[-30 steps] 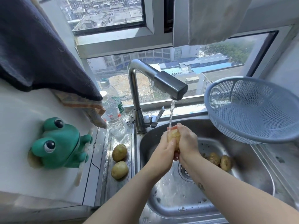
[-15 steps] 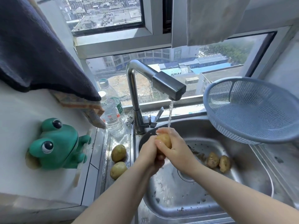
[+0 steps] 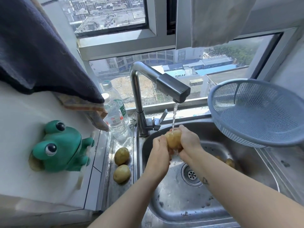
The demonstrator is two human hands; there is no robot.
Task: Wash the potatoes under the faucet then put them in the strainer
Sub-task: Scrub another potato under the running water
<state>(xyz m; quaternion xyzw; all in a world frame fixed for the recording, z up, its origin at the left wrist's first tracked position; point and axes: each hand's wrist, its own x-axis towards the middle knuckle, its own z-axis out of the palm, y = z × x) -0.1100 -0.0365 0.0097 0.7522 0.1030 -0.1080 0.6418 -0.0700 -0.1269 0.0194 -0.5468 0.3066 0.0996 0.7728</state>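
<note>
Both hands hold one yellow potato (image 3: pixel 173 139) under the running stream from the steel faucet (image 3: pixel 172 87), above the sink (image 3: pixel 181 203). My left hand (image 3: pixel 160 151) grips it from the left and my right hand (image 3: pixel 189 142) wraps it from the right. Two more potatoes (image 3: pixel 121 155) (image 3: pixel 121 173) lie on the ledge left of the sink. Another potato (image 3: pixel 230 162) lies in the sink basin, partly hidden behind my right forearm. The blue strainer (image 3: pixel 256 112) sits tilted at the sink's right rim and holds nothing.
A green frog toy (image 3: pixel 60 148) sits on the white counter at the left. Two plastic water bottles (image 3: pixel 115 117) stand behind the faucet base beside a hanging dark cloth (image 3: pixel 41 51). The drain (image 3: pixel 191 174) is open. A window runs along the back.
My hands have turned and rubbed the potato under the stream, staying under the faucet. My right forearm now hides most of the potatoes lying in the basin.
</note>
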